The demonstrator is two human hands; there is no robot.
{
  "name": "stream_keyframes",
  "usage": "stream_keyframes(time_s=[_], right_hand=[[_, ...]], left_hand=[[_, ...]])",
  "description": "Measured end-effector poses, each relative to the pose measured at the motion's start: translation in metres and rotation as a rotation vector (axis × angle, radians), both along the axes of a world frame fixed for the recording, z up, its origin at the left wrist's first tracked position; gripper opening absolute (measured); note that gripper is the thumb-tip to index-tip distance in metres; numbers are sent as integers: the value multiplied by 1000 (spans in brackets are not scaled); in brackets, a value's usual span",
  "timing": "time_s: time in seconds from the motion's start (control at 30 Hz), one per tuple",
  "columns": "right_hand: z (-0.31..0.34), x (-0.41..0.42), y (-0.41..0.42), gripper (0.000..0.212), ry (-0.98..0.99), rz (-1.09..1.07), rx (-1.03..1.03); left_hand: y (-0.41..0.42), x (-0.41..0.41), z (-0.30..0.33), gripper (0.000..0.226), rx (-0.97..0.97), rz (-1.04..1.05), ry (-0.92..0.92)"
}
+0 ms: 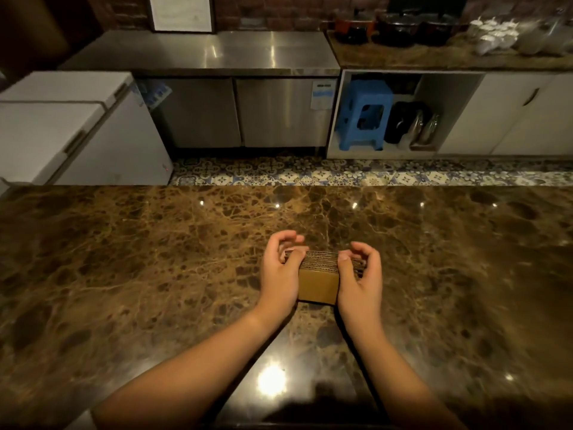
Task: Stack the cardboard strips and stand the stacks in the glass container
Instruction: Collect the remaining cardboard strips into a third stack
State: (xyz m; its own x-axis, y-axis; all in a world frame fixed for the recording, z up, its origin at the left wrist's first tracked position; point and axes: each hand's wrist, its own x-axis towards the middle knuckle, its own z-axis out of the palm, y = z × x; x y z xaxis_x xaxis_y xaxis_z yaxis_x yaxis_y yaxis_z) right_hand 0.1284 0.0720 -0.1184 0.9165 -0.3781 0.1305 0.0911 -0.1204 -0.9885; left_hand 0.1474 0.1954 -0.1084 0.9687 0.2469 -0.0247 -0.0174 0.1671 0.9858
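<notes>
A stack of brown cardboard strips (319, 282) stands on edge on the brown marble counter (155, 259), its corrugated edges facing up. My left hand (279, 271) presses against the stack's left end, thumb on the top edge and fingers curled behind it. My right hand (359, 274) presses the right end the same way, thumb on top. The stack is squeezed between both hands. No glass container is in view.
Beyond the counter's far edge lies a patterned tile floor (310, 175). A white chest freezer (62, 125) stands at the left, steel cabinets (242, 113) at the back, and a blue stool (362, 116) in an open white cupboard.
</notes>
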Motion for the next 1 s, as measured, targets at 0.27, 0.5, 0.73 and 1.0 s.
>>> stream_keyframes(time_s=[0.27,0.5,0.73,1.0], right_hand=[[-1,-3,4,19,11,-32,69],[0,1,4,24,60,35,53],[1,-7,0,19,18,108,19],[0,-13,5,15,-121,45,-79]], left_hand=[[2,-5,-7,13,186,79,-115],[9,-9,-6,22,54,-102,-52],[8,-13,-5,18,147,-57,-97],[13,-18,-9,26,346,44,-275]])
